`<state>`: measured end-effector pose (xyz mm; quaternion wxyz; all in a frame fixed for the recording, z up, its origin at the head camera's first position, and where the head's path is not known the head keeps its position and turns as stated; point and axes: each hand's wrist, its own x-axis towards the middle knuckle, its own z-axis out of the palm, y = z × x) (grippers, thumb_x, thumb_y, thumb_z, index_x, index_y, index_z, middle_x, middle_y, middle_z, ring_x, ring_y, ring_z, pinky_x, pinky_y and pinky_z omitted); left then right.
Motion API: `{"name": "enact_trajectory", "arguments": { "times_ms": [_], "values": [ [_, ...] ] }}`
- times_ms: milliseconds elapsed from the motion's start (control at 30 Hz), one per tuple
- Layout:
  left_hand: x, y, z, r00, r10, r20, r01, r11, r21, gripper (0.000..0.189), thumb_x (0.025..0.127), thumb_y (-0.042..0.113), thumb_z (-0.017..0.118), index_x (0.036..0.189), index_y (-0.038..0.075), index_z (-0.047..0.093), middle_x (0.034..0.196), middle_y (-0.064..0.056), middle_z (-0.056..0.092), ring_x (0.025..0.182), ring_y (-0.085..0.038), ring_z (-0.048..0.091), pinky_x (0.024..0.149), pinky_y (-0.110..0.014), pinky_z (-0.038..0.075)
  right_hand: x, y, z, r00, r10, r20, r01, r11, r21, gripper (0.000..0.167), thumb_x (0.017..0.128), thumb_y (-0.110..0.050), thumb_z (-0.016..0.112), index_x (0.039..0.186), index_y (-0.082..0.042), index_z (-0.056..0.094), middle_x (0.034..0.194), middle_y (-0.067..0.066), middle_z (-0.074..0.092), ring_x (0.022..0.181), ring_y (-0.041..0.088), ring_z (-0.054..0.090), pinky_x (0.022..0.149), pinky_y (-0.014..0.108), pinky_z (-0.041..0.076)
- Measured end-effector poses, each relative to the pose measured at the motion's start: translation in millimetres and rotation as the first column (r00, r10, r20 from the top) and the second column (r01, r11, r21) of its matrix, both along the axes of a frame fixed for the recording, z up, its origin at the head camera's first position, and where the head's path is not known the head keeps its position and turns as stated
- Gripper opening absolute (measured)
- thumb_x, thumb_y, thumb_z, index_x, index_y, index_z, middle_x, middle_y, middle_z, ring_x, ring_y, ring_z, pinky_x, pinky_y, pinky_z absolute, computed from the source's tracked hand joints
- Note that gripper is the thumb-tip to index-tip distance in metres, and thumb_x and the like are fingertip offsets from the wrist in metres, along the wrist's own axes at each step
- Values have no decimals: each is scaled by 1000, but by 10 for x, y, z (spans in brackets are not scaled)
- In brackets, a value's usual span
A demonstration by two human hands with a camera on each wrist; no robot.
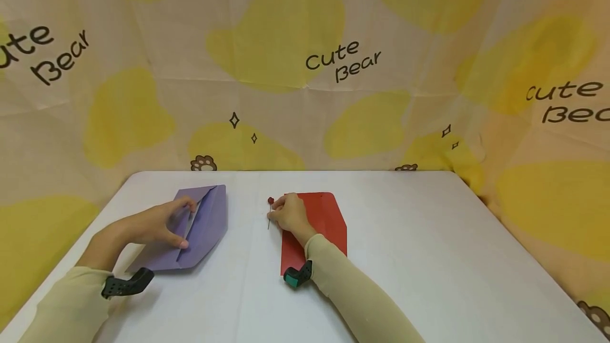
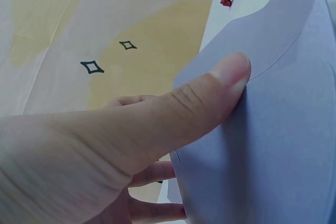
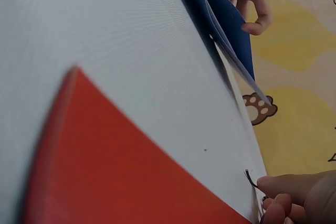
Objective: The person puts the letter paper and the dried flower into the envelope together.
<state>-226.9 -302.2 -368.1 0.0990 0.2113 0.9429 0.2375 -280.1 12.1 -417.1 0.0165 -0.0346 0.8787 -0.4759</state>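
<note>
My left hand holds a purple envelope at the left of the table, tilted up from the surface. In the left wrist view the thumb lies across the envelope's face while other fingers reach behind its edge. A pale strip shows along the opening beside the flap. Between thumb and fingertips my right hand pinches a small red flower on a thin dark stem, held left of a red envelope. The right wrist view shows the stem's end poking past the fingertips; the flower head is hidden there.
The red envelope lies flat under my right wrist and forearm. Both rest on a white table with rounded back corners. Behind and beside it hangs a cloth with yellow patches and printed lettering. Each wrist wears a dark strap.
</note>
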Motion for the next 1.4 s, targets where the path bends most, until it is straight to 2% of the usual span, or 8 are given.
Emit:
{"name": "enact_trajectory", "arguments": {
  "times_ms": [567,833,1267,1400],
  "values": [
    [12,18,14,1000,12,16,-12,1000,-2,76,70,37,91,125,16,43,136,-28,46,118,-45,49,99,-66,41,1,3,12,1000,8,-10,-8,999,33,12,86,-13,81,88,-3,75,71,4,60,59,13,53,50,18,43],
    [17,3,0,1000,10,12,-10,1000,-4,76,70,39,91,125,16,43,135,-27,47,117,-44,49,98,-65,42,-6,-9,10,1000,4,-10,-4,999,36,9,86,-10,79,90,-3,77,79,5,63,70,13,54,52,18,44],
    [14,12,2,1000,1,3,-1,1000,4,75,70,34,92,125,15,44,134,-26,48,117,-44,49,98,-64,41,-16,1,6,1000,1,14,-2,1000,30,8,85,-10,79,82,-3,75,70,3,62,56,13,53,49,19,45],
    [19,-1,1,1000,-7,-9,7,1000,5,74,71,35,92,124,15,44,132,-24,49,116,-42,49,98,-61,41,-26,3,9,1000,9,25,-10,1000,20,11,84,-6,76,75,-2,74,68,8,65,48,13,51,46,20,43]
  ]
}}
